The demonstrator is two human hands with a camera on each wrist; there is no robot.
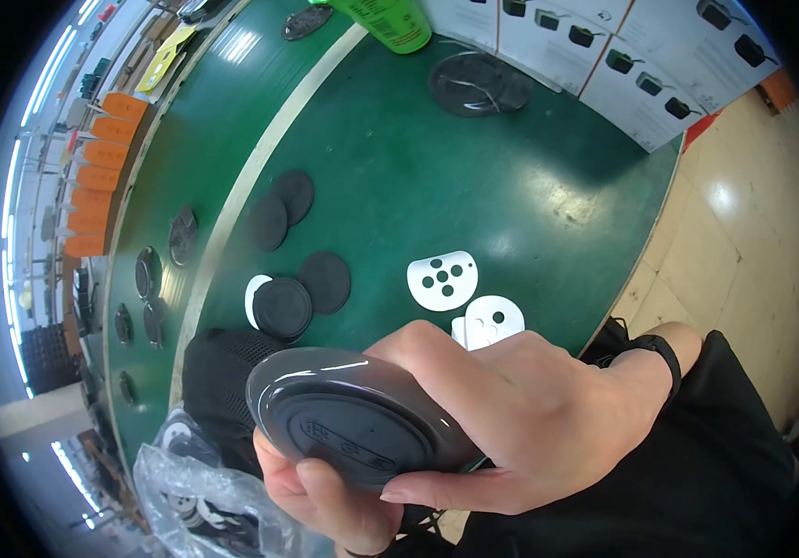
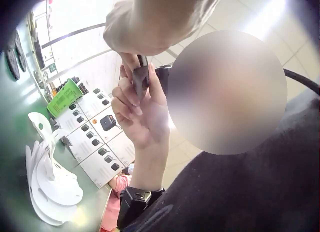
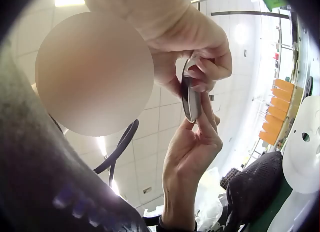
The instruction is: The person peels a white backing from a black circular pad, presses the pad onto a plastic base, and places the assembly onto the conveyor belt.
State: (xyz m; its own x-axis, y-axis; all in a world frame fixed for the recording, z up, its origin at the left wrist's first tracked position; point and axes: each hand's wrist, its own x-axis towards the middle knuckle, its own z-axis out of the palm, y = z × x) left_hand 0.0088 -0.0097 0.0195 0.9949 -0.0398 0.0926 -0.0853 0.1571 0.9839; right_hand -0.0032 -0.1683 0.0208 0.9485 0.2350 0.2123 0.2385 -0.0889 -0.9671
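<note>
Both hands hold a glossy dark grey rounded plastic base (image 1: 372,365) close to the head camera, above the green table. A black round pad (image 1: 325,423) with raised markings lies against its face. My right hand (image 1: 539,418) grips the base from the right, thumb near the pad's lower edge and fingers over the far rim. From below, my left hand (image 1: 344,507) pinches the lower left edge, its thumb at the pad. In the right wrist view the base (image 3: 191,99) shows edge-on between the left hand (image 3: 192,147) and the right hand (image 3: 200,37).
Several black discs (image 1: 325,282) lie on the green table (image 1: 372,167), near white perforated sheets (image 1: 443,281). A clear plastic bag (image 1: 162,484) sits at lower left. Printed boxes (image 1: 548,37), a green container (image 1: 395,23) and another dark base (image 1: 474,86) stand at the far side.
</note>
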